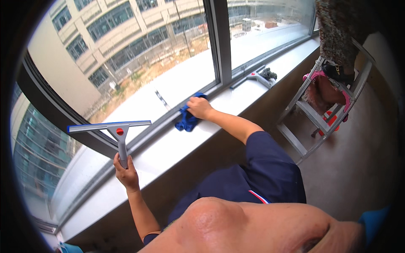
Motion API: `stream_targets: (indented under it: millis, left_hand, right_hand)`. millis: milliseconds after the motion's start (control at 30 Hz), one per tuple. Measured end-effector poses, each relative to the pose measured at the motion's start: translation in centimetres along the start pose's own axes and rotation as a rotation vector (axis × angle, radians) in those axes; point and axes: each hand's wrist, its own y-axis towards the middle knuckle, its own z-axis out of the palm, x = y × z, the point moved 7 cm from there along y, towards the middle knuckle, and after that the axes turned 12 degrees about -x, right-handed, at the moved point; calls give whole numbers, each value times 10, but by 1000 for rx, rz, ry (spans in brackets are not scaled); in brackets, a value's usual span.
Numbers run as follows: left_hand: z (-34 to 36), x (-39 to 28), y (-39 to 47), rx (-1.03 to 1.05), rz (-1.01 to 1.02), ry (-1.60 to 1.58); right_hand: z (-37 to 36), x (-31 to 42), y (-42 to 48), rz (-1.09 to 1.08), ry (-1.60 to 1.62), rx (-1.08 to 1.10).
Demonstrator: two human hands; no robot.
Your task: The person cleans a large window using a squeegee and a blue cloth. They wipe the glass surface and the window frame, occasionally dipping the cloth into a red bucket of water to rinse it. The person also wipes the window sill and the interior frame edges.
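My left hand (127,174) grips the grey handle of a window squeegee (121,139), held upright with its wide blue-edged blade at the top. Behind that blade are the dark frame and the lower corner of a window pane (152,91). My right hand (200,108) is closed on a crumpled blue cloth (187,121), which lies against the bottom rail of the window frame (167,117) and hangs onto the white windowsill (167,151). The fingertips of my right hand are partly hidden in the cloth.
Farther along the sill lie a second squeegee (261,79) and a dark scrubbing pad or rag (269,74). To the right, a person in patterned trousers (335,28) stands on an aluminium stepladder (305,110). Something pink-trimmed (316,75) and a red object (329,124) show around the ladder.
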Motion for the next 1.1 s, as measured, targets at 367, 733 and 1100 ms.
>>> stream_targets:
  millis: [367, 733, 1100]
  left_hand:
    - [78, -208, 225, -146, 918, 10]
    - [174, -469, 498, -717, 1238, 401]
    - [162, -580, 578, -1108, 1790, 608]
  right_hand:
    - [-63, -176, -87, 470, -386, 32]
    - [-70, -191, -95, 506, -204, 103]
    - [-42, -205, -110, 502, -124, 319]
